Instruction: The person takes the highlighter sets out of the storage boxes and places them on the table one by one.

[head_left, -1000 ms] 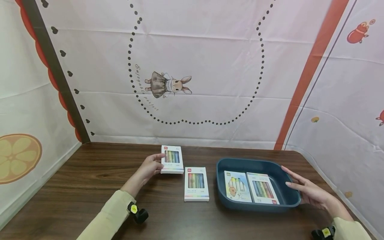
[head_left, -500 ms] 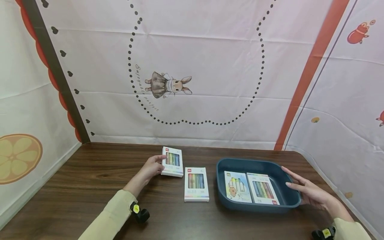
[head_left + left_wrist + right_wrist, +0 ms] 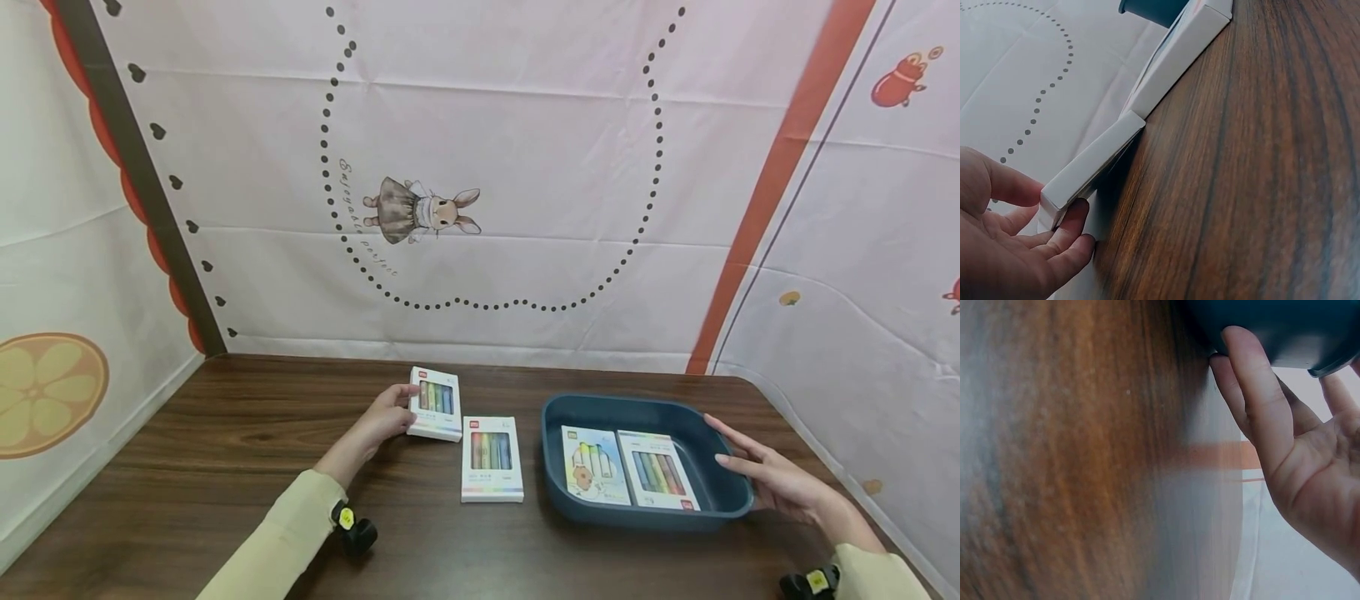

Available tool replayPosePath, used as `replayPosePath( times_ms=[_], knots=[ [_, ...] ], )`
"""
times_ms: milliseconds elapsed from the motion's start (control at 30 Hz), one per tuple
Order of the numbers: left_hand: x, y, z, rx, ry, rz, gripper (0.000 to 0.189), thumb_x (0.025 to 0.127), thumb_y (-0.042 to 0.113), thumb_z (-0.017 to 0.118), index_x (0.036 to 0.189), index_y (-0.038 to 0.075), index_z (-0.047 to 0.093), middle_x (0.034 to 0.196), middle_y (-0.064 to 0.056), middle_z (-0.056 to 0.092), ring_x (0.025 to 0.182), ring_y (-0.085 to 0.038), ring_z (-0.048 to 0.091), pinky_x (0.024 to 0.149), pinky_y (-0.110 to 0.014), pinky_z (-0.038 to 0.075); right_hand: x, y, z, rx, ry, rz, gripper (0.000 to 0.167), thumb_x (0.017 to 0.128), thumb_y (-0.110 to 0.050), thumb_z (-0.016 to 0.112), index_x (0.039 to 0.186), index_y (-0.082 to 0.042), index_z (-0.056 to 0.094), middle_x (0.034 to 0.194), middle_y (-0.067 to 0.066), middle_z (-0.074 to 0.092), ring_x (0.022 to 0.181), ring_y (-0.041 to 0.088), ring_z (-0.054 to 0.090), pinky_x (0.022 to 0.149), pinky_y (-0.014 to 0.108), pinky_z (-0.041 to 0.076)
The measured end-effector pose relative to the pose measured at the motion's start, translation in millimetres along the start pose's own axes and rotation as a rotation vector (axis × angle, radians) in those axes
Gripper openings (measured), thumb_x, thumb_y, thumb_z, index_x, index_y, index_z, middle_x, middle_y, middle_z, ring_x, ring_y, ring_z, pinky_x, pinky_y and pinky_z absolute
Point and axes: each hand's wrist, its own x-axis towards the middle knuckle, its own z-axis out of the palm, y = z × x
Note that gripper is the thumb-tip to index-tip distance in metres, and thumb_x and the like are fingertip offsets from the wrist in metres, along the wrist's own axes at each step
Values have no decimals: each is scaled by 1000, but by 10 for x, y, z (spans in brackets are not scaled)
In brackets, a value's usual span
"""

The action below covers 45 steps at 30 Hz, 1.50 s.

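Note:
My left hand [image 3: 386, 417] pinches the left edge of a white box of coloured sticks [image 3: 438, 425], which look like crayons through its window. In the left wrist view, thumb and fingers hold that box [image 3: 1094, 153] by one end, tilted, with its near side off the tabletop. A second, similar box [image 3: 491, 486] lies flat just right of it; whether they touch I cannot tell. At the right, my right hand [image 3: 783, 483] holds a dark blue bin [image 3: 637, 520] by its side, fingers against the outer wall [image 3: 1285, 337] and a thumb over the rim.
Inside the bin two boxes lie side by side, a pictured one [image 3: 581, 493] and a windowed one [image 3: 660, 500]. Brown wood tabletop [image 3: 225, 467] spreads around. A printed white cloth [image 3: 525, 183] hangs behind the table and along both sides.
My left hand has drawn the pinched box slightly right and nearer to me, toward the second box. The right hand and the bin have kept their place.

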Motion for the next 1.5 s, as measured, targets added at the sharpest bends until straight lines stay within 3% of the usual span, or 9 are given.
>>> replayPosePath(
  times_ms=[300, 500, 633, 733, 1500],
  knots=[
    [9, -4, 15, 139, 43, 58, 50, 76, -9, 49, 125, -5, 44, 128, -28, 44, 112, -32, 45, 84, -33, 40, -17, -14, 3, 9, -20, -9, 47, 99, -22, 38, 117, -66, 38, 137, 29, -32, 100, 28, 58, 82, 55, 44],
    [-5, -9, 13, 190, 78, 75, 52, 72, -9, 52, 124, -6, 45, 122, -29, 48, 107, -33, 49, 73, -29, 43, -16, -18, 8, -2, -3, -4, 47, 99, -23, 38, 118, -66, 36, 138, 30, -31, 100, 26, 58, 82, 56, 44],
    [-18, 1, 8, 222, 90, 103, 53, 72, -10, 51, 124, -6, 45, 122, -30, 48, 107, -37, 50, 83, -39, 46, -7, -12, 12, -2, -7, -6, 47, 99, -23, 38, 118, -66, 36, 138, 30, -30, 100, 25, 57, 82, 56, 44],
    [-24, 23, 15, 236, 105, 116, 50, 75, -9, 52, 125, -5, 45, 124, -29, 48, 110, -38, 49, 92, -45, 41, -4, -7, 9, -1, -12, -14, 47, 99, -23, 37, 117, -66, 36, 137, 31, -29, 101, 25, 57, 82, 56, 44],
    [-95, 236, 334, 108, 70, 161, 50, 81, 4, 60, 128, -3, 43, 126, -21, 48, 111, -33, 51, 90, -41, 44, -7, 0, -1, 2, -5, -10, 48, 99, -23, 38, 118, -67, 34, 137, 31, -29, 101, 26, 57, 82, 57, 43]
  ],
)
